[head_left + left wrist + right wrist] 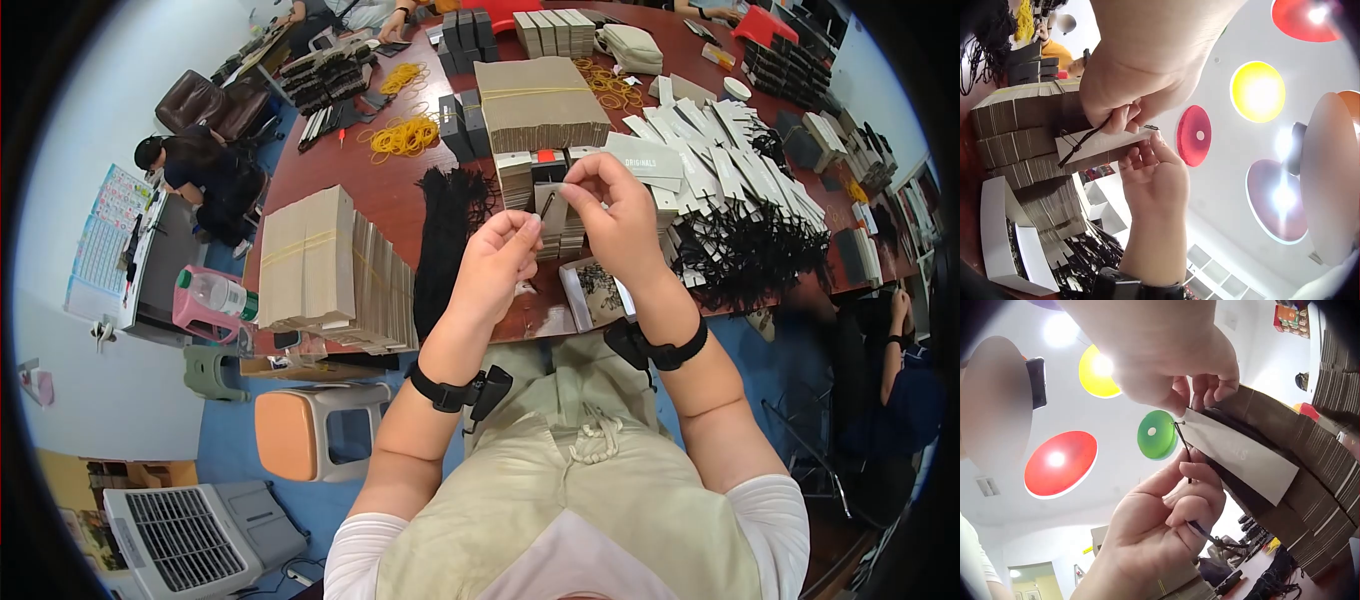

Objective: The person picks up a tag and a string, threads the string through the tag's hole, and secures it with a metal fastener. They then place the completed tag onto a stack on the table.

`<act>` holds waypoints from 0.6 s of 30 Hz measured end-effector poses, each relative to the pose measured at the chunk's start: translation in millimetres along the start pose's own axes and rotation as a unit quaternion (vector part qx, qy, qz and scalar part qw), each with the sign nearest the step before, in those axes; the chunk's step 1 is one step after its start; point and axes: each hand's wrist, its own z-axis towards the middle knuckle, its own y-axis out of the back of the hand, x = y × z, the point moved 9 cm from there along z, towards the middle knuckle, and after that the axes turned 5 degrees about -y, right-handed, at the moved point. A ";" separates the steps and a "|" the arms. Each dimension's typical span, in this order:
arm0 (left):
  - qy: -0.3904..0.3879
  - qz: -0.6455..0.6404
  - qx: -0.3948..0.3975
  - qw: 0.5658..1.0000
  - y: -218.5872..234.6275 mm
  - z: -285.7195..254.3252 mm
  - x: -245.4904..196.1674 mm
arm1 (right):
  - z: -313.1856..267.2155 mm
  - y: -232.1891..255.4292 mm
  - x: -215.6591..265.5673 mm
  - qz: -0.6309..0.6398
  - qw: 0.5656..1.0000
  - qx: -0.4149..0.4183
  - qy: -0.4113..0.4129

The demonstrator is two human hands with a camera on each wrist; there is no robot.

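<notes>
The right hand (615, 215) pinches the end of a pale tag (1241, 453), held at a slant in the right wrist view. A small metal pin (1180, 422) shows at that end, with a black cord looped at it. The left hand (497, 262) has its fingers curled round the black cord (1085, 139), and the cord's knotted tail hangs below those fingers. Both hands are close together above the table's near edge. Under them stands a small white box (577, 298) with tiny dark pieces in it.
Banded grey card stacks (307, 262) stand left, another stack (540, 100) ahead. Black cords (447, 240) lie left of the hands. White tags (720, 165) and a cord heap (755, 250) lie right. Yellow rubber bands (405, 137) are farther back. Other people sit around the room.
</notes>
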 end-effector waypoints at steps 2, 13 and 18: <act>-0.011 0.021 0.001 1.000 -1.5 -3.1 -1.9 | -4.3 2.3 7.7 -0.009 1.000 -0.010 0.018; -0.018 0.120 0.068 0.990 -11.7 -26.7 -7.3 | -20.8 -4.4 -3.8 0.013 0.997 0.075 -0.022; -0.022 0.136 0.072 0.988 -11.9 -29.5 -5.0 | -11.8 -19.3 -28.4 0.142 0.960 0.147 -0.193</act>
